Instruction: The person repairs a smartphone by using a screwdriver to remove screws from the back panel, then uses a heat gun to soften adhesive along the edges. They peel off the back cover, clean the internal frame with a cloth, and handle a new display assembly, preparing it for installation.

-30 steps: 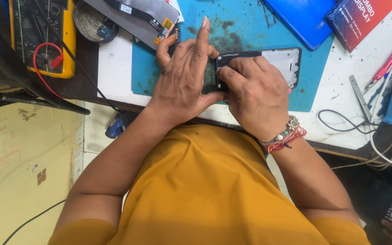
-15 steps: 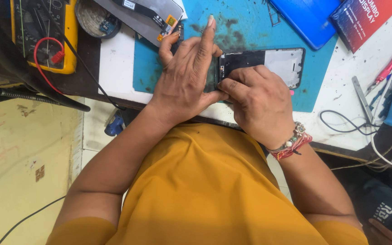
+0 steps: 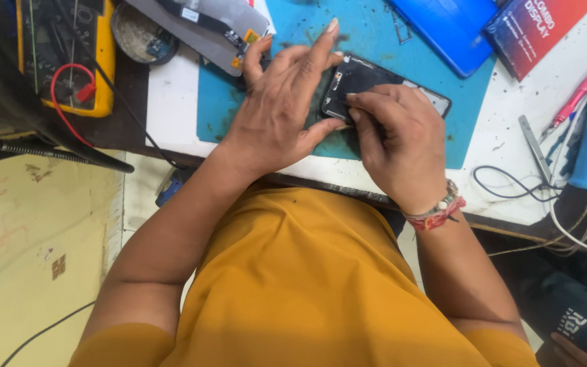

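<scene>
On a stained teal work mat (image 3: 375,146) at the front of a white desk (image 3: 171,102), an opened black smartphone frame (image 3: 382,85) lies tilted, its back cover off and its dark inner parts bare. The left hand (image 3: 280,109) steadies the frame's near end, thumb and curled fingers gripping its edge, the forefinger stretched out straight. The right hand (image 3: 395,136) presses its fingertips together on the frame's lower corner; whether they pinch a small tool or part cannot be told. The phone looks well into disassembly or repair, with no cover refitted. Nearby rest a yellow multimeter (image 3: 62,54), a blue flat phone panel (image 3: 450,30), metal tweezers (image 3: 532,147) and a pink-handled screwdriver (image 3: 582,88), all untouched.
</scene>
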